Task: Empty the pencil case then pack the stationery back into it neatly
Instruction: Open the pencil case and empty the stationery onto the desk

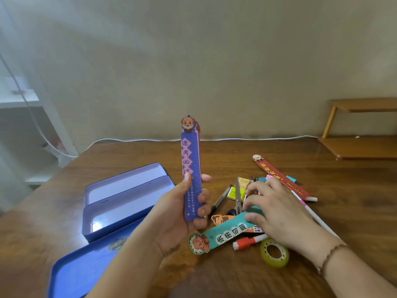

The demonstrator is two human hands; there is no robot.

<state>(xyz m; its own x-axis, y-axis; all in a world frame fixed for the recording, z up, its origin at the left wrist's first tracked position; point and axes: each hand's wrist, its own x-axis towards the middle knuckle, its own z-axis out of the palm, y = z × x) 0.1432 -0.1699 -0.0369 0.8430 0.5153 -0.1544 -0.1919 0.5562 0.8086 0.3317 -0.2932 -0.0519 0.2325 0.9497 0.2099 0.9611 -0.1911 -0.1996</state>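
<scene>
Upright, cartoon head topmost, the purple ruler (191,177) sits in the left hand (180,214)'s curled grip; right hand (277,209) presses the teal ruler (227,232).

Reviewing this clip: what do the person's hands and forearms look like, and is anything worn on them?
Both hands, the left hand and the right hand, are bare, without gloves or rings that I can see. Both forearms are uncovered, with no sleeves in view. The right wrist wears a thin brown beaded bracelet. The left wrist shows nothing worn.

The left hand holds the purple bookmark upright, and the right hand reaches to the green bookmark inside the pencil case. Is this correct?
Not quite. In the head view the left hand does hold the purple bookmark upright, but the green bookmark under the right hand lies on the table, not inside the pencil case.
</scene>
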